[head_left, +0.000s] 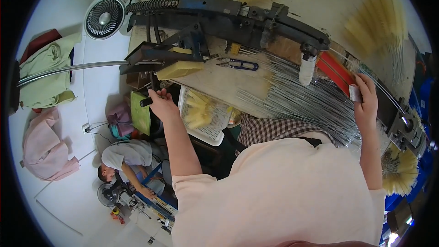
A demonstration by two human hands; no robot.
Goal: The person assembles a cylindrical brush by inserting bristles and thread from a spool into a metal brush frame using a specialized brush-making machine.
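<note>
Both bare arms reach up and away from the body, wide apart — left hand (161,103) fisted, knuckles outward, right hand (366,100) raised higher, fingers curled in a pinch — elbows slightly bent.

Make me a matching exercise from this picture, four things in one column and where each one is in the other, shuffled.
Things:
1. round white fan
2. blue-handled snips
3. small grey metal piece
4. black handle

Places:
A. gripped in the left hand
B. lying on the wooden bench top
C. pinched in the right hand
D. beside the coiled metal spring

Pairs: 1-D, 2-B, 3-C, 4-A
</note>
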